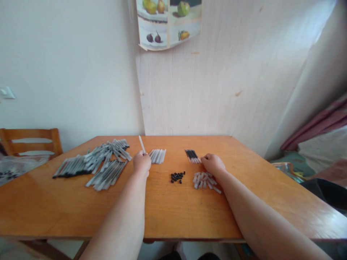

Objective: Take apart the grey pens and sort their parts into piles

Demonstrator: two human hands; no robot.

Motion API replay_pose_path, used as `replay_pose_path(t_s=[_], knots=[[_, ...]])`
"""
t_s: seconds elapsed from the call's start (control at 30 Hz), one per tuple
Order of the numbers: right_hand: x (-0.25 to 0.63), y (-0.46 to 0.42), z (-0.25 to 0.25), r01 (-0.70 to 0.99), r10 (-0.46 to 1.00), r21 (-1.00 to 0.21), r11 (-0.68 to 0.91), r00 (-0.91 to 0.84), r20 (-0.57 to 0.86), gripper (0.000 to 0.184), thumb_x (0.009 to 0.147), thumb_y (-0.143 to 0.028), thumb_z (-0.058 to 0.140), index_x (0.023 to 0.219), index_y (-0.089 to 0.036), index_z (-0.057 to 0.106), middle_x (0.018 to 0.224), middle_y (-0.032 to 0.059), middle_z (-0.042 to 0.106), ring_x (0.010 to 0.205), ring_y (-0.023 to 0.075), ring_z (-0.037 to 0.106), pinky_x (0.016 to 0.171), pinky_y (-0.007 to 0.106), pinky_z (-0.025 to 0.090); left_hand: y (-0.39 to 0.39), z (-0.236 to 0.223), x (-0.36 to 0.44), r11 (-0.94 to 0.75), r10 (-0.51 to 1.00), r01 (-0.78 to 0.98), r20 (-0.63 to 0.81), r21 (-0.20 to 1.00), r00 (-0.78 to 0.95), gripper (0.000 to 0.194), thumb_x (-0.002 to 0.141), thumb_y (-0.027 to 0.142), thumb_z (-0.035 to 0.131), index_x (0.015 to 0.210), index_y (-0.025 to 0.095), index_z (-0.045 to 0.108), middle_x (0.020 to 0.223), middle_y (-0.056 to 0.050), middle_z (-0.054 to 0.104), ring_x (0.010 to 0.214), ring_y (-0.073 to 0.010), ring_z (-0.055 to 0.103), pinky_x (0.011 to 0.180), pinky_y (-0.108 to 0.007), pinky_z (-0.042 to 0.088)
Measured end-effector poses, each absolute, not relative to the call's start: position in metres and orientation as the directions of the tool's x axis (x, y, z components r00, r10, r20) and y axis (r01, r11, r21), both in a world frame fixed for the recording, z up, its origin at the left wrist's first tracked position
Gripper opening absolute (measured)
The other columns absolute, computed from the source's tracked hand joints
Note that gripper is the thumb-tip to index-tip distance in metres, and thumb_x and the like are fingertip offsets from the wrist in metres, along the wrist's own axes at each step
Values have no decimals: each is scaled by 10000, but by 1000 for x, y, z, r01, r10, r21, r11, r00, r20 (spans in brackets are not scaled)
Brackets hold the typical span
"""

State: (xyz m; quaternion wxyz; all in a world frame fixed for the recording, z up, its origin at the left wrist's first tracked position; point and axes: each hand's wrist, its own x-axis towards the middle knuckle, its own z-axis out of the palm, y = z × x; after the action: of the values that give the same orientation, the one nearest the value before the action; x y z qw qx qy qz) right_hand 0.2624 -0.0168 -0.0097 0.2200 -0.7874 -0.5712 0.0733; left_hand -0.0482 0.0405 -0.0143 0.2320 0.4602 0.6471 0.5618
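My left hand [141, 164] is closed round a whitish pen barrel [142, 144], which points up and slightly left. Just right of it lies a row of similar translucent barrels [158, 156]. My right hand [214, 164] has its fingers pinched at the near right end of a row of black-and-pale pen refills [192, 155], apparently on one refill; its fingertips are partly hidden. Close below that hand is a pile of translucent pen caps [201, 179]. Small black plugs [177, 176] lie in a loose cluster between my forearms.
Many capped-looking grey pens [107, 177] lie in heaps on the left of the wooden table [168, 213]. A wooden chair [29, 135] stands beyond its left side. Behind the table rises a wall with a fruit poster [168, 23]. A dark bag-like object [325, 193] sits at the right edge.
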Motion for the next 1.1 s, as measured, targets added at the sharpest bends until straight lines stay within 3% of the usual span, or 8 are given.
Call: replay_pose_path(t_s=[0.07,0.17,0.53,0.7,1.1], knots=[[264,-16,-11,861,930,-449,-241,337,148,334,857,-409,468,807,-188,712,858,100,722,755,184,629,558,247,337,44,-18,-52,-39,825,489,304,871,-476,71,767,176,569,821,198,609,885,-108,684,910,-242,642,791,-318,454],[266,-15,-12,857,928,-461,-230,336,161,337,855,-414,465,775,-189,703,817,95,714,735,184,621,544,251,323,49,-23,-57,-6,793,576,355,817,-496,175,768,184,587,941,190,605,980,-139,690,932,-245,649,802,-320,454],[271,-11,-17,860,929,-471,-197,317,190,340,847,-402,471,751,-175,704,786,106,702,741,188,614,554,252,325,49,-32,-72,162,815,723,323,671,-481,150,780,261,589,907,224,661,954,-149,722,914,-319,661,737,-377,453],[272,-10,-19,854,927,-479,-203,325,187,341,848,-402,473,747,-171,703,763,97,691,691,178,598,532,257,309,49,-33,-70,171,845,786,322,594,-427,181,788,261,575,930,222,681,985,-152,723,936,-311,659,741,-365,453],[273,-10,-18,855,933,-480,-196,313,178,340,852,-394,476,771,-176,723,777,98,694,702,179,594,560,259,324,46,-30,-68,129,868,775,309,618,-390,184,770,247,605,917,213,710,1000,-169,721,969,-326,655,770,-369,439]])
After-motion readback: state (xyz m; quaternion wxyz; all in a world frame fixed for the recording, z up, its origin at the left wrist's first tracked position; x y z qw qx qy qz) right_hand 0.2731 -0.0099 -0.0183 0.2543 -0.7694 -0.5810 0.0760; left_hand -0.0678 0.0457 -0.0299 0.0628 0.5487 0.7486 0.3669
